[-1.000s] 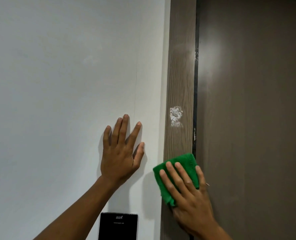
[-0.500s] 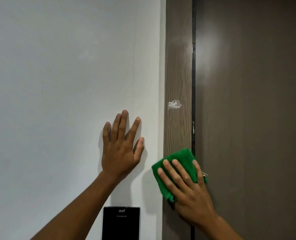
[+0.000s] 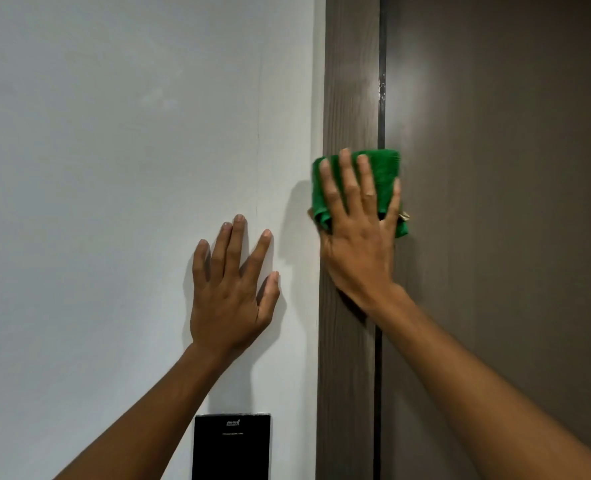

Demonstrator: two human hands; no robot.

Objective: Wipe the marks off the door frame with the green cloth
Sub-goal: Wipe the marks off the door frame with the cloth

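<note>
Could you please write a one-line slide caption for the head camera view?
Right hand presses green cloth flat on wood-grain door frame; left hand braces on white wall.

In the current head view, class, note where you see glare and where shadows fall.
Head view: soft glare patch on the brown door beside the frame's top; the green cloth and right hand cast a shadow on the white wall; left hand shadows faintly too.

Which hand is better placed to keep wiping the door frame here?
Right. The right hand presses the green cloth flat on the door frame; the left hand lies bare on the wall.
</note>
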